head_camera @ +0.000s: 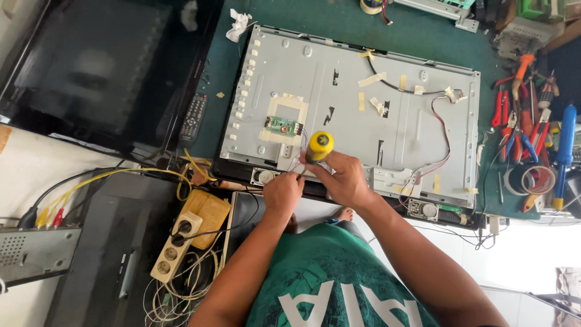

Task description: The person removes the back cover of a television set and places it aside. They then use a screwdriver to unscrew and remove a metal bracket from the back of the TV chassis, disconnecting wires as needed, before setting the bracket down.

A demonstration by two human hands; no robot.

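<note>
The right hand is closed around a screwdriver with a yellow and black handle, held nearly upright so that its butt end faces the camera; the tip is hidden beneath the handle and the fingers, somewhere at the lower edge of a grey metal back panel of a flat screen lying face down on a green work mat. The left hand sits just beside it, fingers pinched together at the same spot near thin wires — whether it actually grips them or only steadies something small cannot be told. A little above the hands a small green circuit board is fixed inside a pale square frame on the panel, and a round speaker sits in the bottom edge just left of the left hand; a second speaker lies farther right. Strips of yellowish tape and a red and white cable run across the metal. To the right, on the mat, lie red-handled pliers, a blue-handled screwdriver and rolls of tape. To the left, a remote control lies beside a dark television — below it a beige power strip and a tangle of yellow cables.
</note>
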